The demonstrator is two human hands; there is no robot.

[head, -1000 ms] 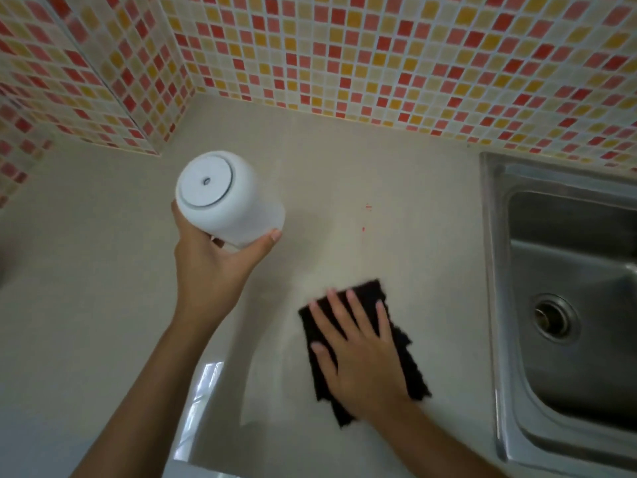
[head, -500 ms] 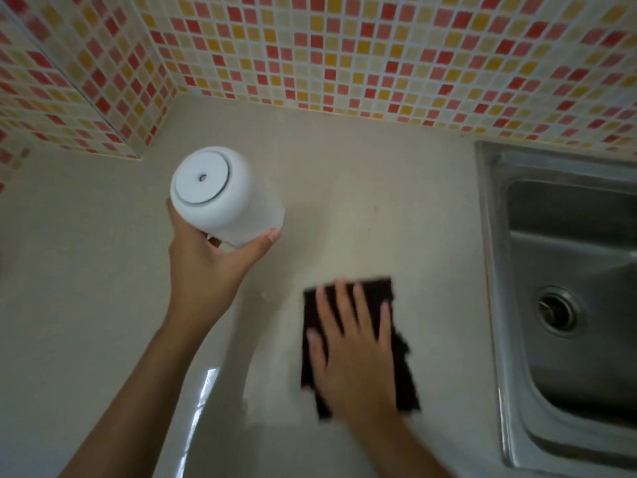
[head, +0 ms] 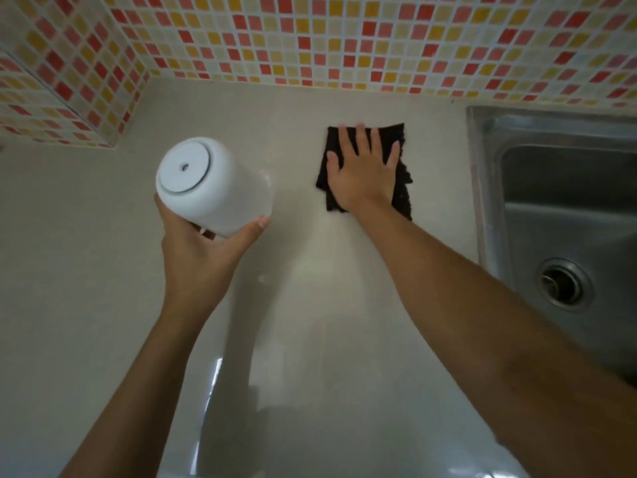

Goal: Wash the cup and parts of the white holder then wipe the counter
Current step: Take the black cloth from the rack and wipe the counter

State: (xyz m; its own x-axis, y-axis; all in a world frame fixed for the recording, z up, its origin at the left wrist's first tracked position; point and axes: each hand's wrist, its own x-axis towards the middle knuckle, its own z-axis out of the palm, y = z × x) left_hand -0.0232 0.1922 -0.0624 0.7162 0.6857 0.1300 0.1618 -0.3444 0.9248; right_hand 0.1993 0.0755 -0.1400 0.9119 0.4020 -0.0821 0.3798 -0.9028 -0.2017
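My left hand (head: 200, 260) grips a white round holder (head: 213, 188) and keeps it lifted above the beige counter (head: 86, 270), its flat end with a small centre hole turned toward me. My right hand (head: 362, 167) lies flat, fingers spread, on a black cloth (head: 401, 198) pressed to the counter near the back wall. The cloth sits between the holder and the sink. No cup is in view.
A steel sink (head: 558, 208) with a round drain (head: 563, 282) fills the right side. A tiled wall (head: 310, 39) in red, orange and cream runs along the back and turns a corner at the left (head: 69, 98). A glossy reflection shows on the near counter.
My right hand has slid the black cloth away from me, toward the back wall. My left hand keeps the white holder lifted in about the same place.
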